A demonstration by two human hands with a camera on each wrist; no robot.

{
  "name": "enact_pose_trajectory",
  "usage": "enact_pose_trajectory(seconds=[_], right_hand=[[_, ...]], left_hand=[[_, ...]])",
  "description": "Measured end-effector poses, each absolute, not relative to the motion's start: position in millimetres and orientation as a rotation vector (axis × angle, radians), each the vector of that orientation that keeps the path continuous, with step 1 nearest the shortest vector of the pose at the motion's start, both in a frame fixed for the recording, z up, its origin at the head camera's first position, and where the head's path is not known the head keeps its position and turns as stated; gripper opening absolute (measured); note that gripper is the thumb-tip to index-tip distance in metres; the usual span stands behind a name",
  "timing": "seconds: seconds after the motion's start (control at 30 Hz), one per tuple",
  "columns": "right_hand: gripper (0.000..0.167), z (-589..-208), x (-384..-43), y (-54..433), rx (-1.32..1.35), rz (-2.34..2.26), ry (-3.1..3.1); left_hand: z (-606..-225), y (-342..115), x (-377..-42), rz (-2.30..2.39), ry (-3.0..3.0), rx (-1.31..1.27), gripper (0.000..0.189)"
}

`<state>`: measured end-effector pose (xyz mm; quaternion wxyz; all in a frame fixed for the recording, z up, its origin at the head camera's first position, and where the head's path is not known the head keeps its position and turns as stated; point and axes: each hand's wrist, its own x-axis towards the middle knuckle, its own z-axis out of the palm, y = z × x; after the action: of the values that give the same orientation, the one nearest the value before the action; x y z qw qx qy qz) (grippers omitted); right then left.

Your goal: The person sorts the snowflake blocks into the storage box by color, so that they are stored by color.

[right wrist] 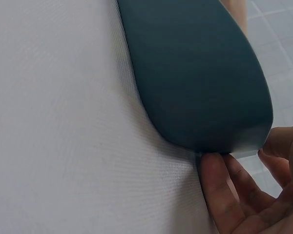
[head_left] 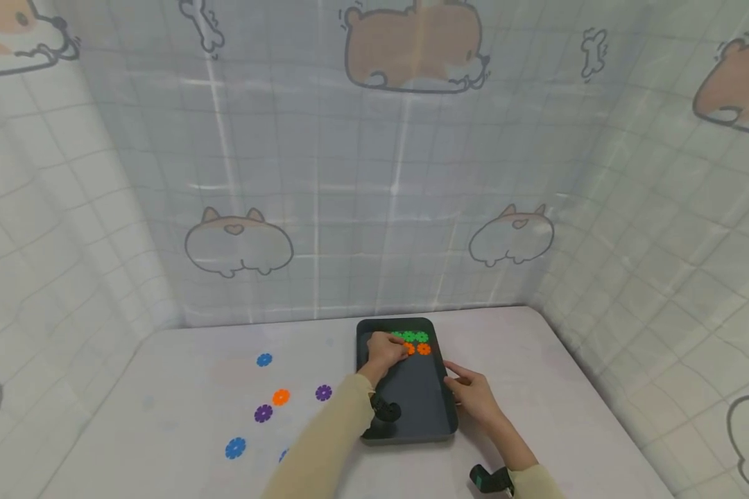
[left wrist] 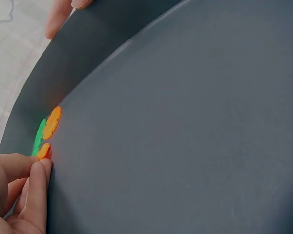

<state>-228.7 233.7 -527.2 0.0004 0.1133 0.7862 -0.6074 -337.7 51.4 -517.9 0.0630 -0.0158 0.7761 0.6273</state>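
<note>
A dark grey rectangular tray (head_left: 412,402) lies on the table, with a row of green flower-shaped discs (head_left: 408,336) near its far end. Just in front of that row are an orange flower-shaped disc (head_left: 424,349) and a second one (left wrist: 44,150) at the left fingertips. My left hand (head_left: 383,348) reaches into the tray and pinches that second orange disc, covering part of it and of the green row. At the tray's right side, my right hand (head_left: 476,396) holds the wall, its fingers (right wrist: 217,180) against the outer side and near the rim.
Left of the tray, loose flower discs lie scattered on the white table (head_left: 181,416): blue (head_left: 264,360), orange (head_left: 281,397), purple (head_left: 323,393) and more. A blue one is partly hidden by the left sleeve (head_left: 327,436). A patterned curtain (head_left: 374,208) encloses the back and sides.
</note>
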Motion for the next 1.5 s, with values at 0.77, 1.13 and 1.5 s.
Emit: enact_pose_trajectory(seconds=[0.77, 1.13, 1.5], right_hand=[[0.041, -524.7, -227.9, 232.9, 0.327, -1.907, 2.49], [0.041, -525.1, -229.0, 234.1, 0.327, -1.914, 2.469], [0.041, -527.4, -228.1, 233.3, 0.341, -1.91, 2.473]], left_hand=[[-528.4, 59.0, -340.8, 1.878, 2.48, -0.179, 0.014], [-531.3, 61.4, -342.8, 1.901, 2.489, -0.15, 0.011], [-534.3, 60.0, -341.5, 1.926, 2.471, -0.138, 0.008]])
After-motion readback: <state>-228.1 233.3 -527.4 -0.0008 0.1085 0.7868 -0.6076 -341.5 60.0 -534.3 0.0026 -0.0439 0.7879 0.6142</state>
